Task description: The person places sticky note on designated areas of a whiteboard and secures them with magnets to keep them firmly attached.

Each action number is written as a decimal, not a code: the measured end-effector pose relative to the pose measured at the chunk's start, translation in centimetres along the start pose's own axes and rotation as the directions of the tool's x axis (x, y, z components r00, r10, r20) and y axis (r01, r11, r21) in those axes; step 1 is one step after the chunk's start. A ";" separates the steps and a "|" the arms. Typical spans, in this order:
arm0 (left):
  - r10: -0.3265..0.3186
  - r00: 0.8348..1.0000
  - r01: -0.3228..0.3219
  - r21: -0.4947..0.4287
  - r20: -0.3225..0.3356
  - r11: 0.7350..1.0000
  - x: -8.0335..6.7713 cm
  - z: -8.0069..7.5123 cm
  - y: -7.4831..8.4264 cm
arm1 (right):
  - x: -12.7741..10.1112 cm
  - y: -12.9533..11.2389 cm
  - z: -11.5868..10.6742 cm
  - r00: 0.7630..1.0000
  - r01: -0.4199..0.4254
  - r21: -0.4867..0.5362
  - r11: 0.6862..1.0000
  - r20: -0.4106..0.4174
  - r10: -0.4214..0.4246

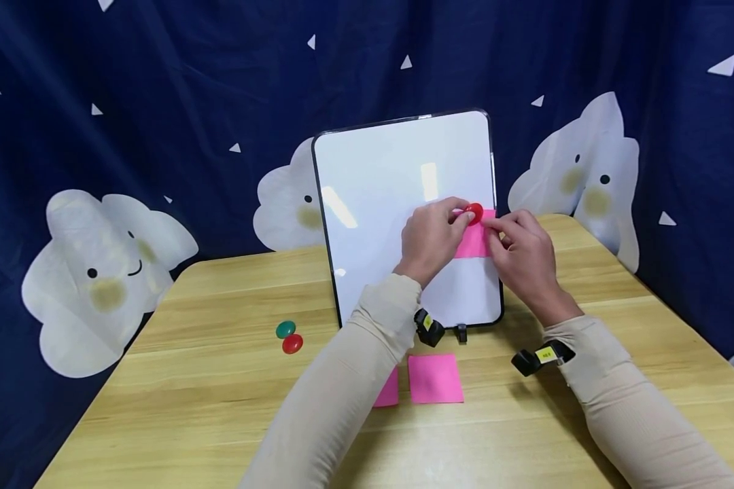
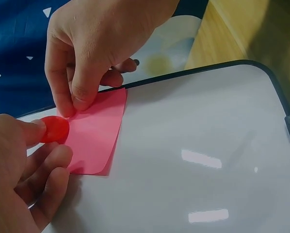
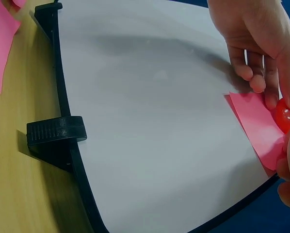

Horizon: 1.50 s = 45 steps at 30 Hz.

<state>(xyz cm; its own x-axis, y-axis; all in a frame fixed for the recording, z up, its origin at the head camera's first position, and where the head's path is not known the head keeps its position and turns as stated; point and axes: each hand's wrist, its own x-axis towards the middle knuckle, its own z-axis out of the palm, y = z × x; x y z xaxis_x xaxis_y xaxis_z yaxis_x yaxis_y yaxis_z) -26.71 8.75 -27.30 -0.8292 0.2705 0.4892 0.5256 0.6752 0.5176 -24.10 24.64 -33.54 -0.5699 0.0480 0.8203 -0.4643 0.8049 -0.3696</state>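
Note:
Against a small whiteboard point(image 1: 379, 176) with a black frame lies a pink sticky note point(image 1: 474, 242), near the board's right edge. My left hand point(image 1: 431, 234) pinches a round red magnet point(image 1: 476, 213) between thumb and fingers, over the note's upper part. In the left wrist view, that red magnet point(image 2: 56, 129) overlaps the note's edge. My right hand point(image 1: 522, 255) pinches the note's edge beside the frame, with thumb and forefinger together. From the right wrist, the pink note point(image 3: 258, 127) shows its lower corner lifted slightly off the board.
A green magnet point(image 1: 285, 329) and another red magnet point(image 1: 292, 343) lie on the wooden table point(image 1: 220, 407) at left. Two pink notes lie in front of the board, one note point(image 1: 435, 379) fully visible, the other partly behind my left sleeve. Black feet point(image 3: 56, 135) support the board.

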 end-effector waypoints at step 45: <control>-0.103 0.995 0.103 -0.014 0.011 0.995 0.4 -0.5 0.3 | 0.0 -0.4 -0.1 0.998 -0.054 -0.027 0.998 0.019 0.054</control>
<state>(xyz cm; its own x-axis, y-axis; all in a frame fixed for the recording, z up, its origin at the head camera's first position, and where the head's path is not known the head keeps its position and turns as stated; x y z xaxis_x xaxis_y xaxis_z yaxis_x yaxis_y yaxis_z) -26.80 8.71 -26.65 -0.8810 0.2072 0.4253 0.4398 0.6899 0.5750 -23.84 24.33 -33.37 -0.6067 0.0804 0.7908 -0.4146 0.8169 -0.4011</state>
